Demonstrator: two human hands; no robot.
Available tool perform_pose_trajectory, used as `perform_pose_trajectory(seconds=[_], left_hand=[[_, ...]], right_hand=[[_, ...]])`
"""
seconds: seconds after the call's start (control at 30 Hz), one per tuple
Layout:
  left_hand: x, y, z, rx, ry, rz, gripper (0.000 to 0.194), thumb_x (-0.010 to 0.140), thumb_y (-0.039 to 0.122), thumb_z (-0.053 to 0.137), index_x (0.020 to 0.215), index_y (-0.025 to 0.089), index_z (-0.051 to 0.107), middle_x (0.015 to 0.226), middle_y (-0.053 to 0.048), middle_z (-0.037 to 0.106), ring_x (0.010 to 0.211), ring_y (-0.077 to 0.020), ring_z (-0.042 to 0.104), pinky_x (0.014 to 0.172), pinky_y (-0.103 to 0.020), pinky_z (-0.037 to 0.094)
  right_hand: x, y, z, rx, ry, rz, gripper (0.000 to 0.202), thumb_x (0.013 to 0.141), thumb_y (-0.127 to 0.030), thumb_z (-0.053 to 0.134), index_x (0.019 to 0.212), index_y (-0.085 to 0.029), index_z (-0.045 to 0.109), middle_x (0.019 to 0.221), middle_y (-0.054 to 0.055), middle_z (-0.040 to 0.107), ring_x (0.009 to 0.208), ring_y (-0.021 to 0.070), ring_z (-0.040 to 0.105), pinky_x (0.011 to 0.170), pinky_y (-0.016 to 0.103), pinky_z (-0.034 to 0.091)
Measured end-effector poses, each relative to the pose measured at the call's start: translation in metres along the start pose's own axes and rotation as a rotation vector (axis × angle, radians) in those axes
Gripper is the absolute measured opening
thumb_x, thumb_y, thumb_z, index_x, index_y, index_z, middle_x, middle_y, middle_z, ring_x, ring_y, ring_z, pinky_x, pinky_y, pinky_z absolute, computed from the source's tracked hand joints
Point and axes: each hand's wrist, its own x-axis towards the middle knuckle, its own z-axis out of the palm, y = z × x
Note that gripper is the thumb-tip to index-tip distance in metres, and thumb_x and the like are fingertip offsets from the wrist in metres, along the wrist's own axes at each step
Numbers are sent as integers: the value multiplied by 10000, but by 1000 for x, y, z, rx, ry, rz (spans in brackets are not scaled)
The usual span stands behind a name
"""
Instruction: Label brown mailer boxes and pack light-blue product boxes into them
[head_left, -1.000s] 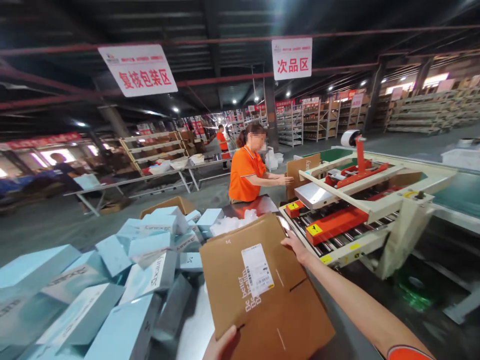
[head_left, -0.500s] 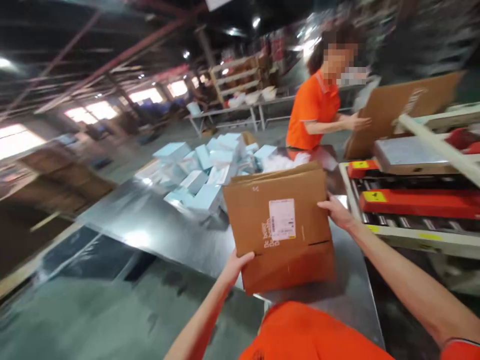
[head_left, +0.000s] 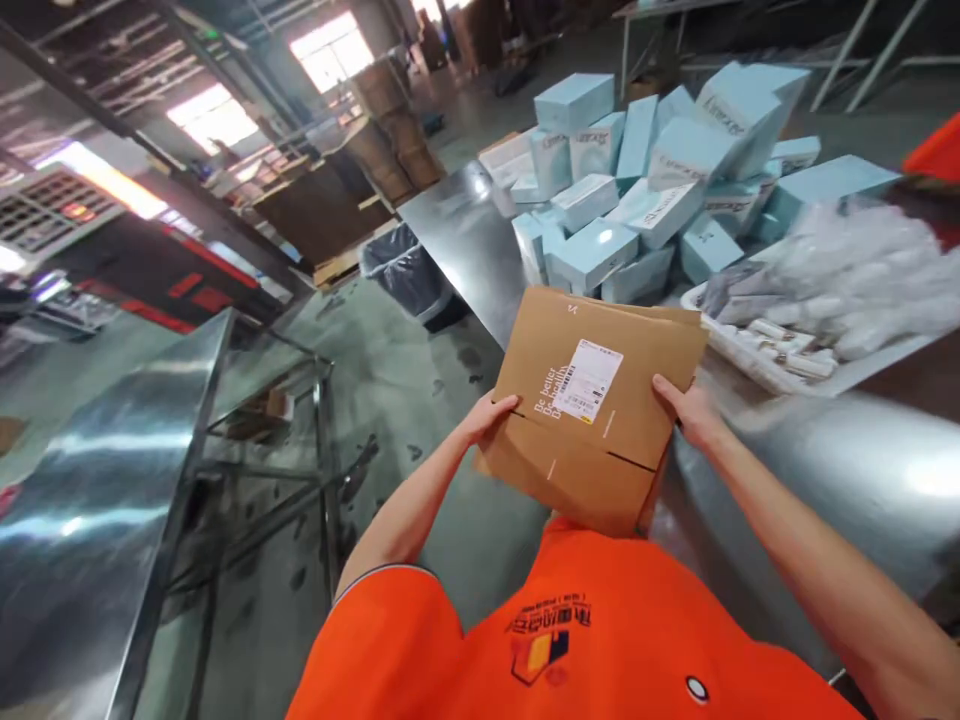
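A flattened brown cardboard box (head_left: 637, 350) with a white shipping label is held in front of my orange shirt. My left hand (head_left: 487, 415) grips its left edge, the thumb lying on the front face. On the right edge my right hand (head_left: 684, 408) is closed in the same way, thumb on top and fingers hidden behind. Printed lettering runs beside the label. Behind the cardboard, several light blue boxes (head_left: 596, 250) lie heaped on a metal table (head_left: 469, 255).
To the right of the blue boxes, a white tray (head_left: 862, 380) carries small pale items and clear plastic wrap. A second metal table (head_left: 97, 500) stands at left. A black-lined bin (head_left: 412, 275) is on the floor between them. An orange sleeve (head_left: 934, 150) shows at far right.
My view has swung left, bringing the second table and bin into sight. The cardboard box stays in both hands, now tilted and closer to my body. The co-worker is almost out of view.
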Motion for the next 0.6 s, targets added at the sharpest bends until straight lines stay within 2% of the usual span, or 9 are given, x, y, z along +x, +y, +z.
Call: perform_pose_trajectory(seconds=[0.07,0.17,0.27,0.33,0.47,0.6], left_hand=[[-3,-21,-12,-77,47,-61,712,590,574,858,1137,160,671,1110,-118,766,993,-303,715,873,-386,562],[-3,-43,-29,-129,98,-136,664,591,562,869,1082,148,700,1026,-118,783,901,-285,730,806,-369,576],[1,-58,-45,-171,166,-197,601,593,504,893,1042,146,717,964,-109,790,851,-266,736,771,-346,583],[6,-67,-53,-204,233,-241,553,624,497,881,1018,144,719,918,-106,791,824,-259,739,752,-342,588],[17,-91,-58,-289,379,-368,516,687,518,839,979,111,717,823,-134,779,794,-277,744,720,-365,607],[35,-109,-44,-388,497,-433,490,770,499,786,1025,90,699,837,-143,773,834,-257,750,763,-354,620]], right_hand=[[6,16,16,5,-84,91,511,706,-509,788,1113,-241,636,1252,97,702,1120,293,674,958,432,571],[5,32,39,-28,-161,173,516,674,-513,811,1073,-242,629,1222,96,717,1113,298,683,941,435,590],[14,34,60,-71,-224,191,542,671,-510,819,1099,-240,627,1225,95,717,1122,289,682,930,409,600],[30,31,70,-96,-302,239,570,724,-542,771,1181,-239,616,1265,95,699,1144,277,673,921,389,602],[57,37,75,-320,-352,377,709,822,-604,646,1419,-249,504,1468,110,554,1322,283,555,957,377,574],[48,63,63,-618,-345,408,820,864,-636,564,1546,-227,369,1544,131,463,1416,302,448,1114,438,452]])
